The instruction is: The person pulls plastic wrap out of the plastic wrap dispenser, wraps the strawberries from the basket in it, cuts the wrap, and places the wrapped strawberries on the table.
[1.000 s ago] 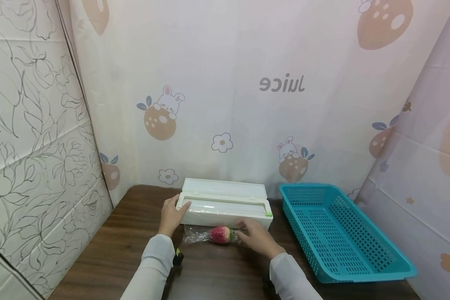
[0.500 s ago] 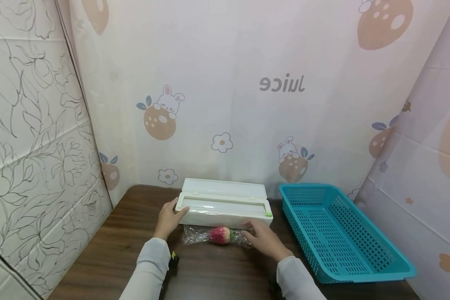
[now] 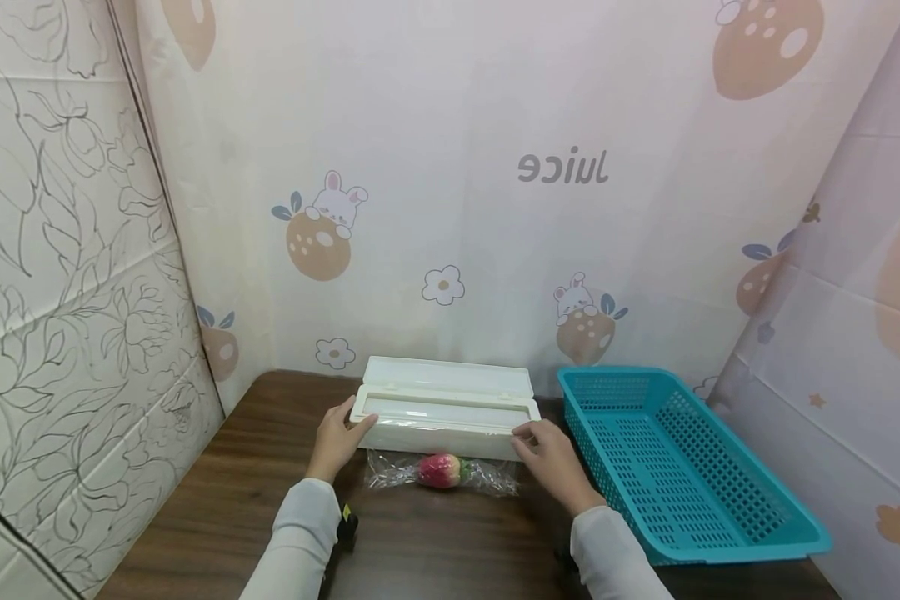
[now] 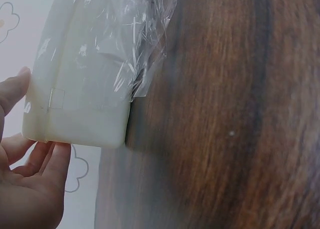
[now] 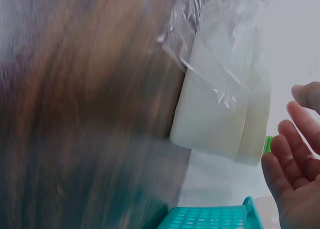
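Observation:
A white cling film dispenser [image 3: 438,437] lies across the table with its lid [image 3: 450,375] folded back. My left hand [image 3: 337,437] grips its left end, thumb on the top edge and fingers around the end, as the left wrist view shows. Clear film [image 4: 120,44] hangs down the front face. Before the box lies a red, strawberry-like fruit [image 3: 440,471] with a green stem, on or under crumpled film [image 3: 491,477]. My right hand [image 3: 553,462] is at the right end with loosely bent fingers, beside the green cutter [image 5: 268,144], and holds nothing.
To the right stands a turquoise plastic basket [image 3: 690,483] with perforated sides, close to my right forearm. The dark wooden table [image 3: 225,500] ends at printed cloth walls [image 3: 450,208] behind and at both sides.
My right hand has moved right and slightly up, away from the fruit and film to the box's right end. My left hand shifted slightly, then stayed at the left end.

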Motion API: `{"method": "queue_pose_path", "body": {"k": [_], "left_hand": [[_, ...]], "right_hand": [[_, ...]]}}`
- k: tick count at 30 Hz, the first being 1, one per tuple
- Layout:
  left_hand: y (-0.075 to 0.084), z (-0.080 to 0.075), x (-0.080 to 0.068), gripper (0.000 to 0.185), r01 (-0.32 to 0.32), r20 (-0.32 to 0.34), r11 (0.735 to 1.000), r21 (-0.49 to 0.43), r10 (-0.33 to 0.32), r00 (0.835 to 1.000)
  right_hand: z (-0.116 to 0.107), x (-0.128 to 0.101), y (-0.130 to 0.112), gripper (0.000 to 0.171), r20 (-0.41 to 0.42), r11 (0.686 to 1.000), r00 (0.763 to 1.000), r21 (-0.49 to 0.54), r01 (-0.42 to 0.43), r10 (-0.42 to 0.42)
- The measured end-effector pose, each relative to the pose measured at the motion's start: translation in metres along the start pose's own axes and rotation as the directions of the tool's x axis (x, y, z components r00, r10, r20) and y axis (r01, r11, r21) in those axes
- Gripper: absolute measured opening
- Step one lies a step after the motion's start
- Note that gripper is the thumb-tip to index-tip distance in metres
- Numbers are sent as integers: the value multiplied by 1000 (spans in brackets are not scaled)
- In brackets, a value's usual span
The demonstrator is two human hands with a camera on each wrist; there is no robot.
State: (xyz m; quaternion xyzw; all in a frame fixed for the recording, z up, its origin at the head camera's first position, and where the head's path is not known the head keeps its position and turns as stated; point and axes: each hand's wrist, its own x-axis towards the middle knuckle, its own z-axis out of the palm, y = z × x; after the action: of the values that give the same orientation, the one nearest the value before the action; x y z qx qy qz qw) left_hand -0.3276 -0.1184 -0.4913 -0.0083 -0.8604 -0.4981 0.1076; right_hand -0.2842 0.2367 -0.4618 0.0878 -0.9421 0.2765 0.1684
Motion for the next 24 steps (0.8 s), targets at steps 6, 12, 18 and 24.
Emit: {"method": "queue_pose_path", "body": {"k": [6, 12, 18, 24], "left_hand": [[-4, 1, 0, 74, 12, 2, 1000, -7, -12, 1000], [-4, 2, 0, 74, 19, -5, 999, -35, -19, 1000], [-5, 3, -1, 75, 33, -4, 998, -55, -34, 999], [-4, 4, -1, 73, 34, -8, 997, -68, -34, 999]], "right_hand": [[-6, 5, 9, 21, -69, 1000, 998, -22, -7, 5], [-6, 8, 15, 27, -86, 997, 996, -81, -16, 9], [-4, 13, 20, 39, -93, 992, 996, -121, -28, 17], [-1, 18, 25, 42, -61, 996, 998, -85, -35, 30]]}}
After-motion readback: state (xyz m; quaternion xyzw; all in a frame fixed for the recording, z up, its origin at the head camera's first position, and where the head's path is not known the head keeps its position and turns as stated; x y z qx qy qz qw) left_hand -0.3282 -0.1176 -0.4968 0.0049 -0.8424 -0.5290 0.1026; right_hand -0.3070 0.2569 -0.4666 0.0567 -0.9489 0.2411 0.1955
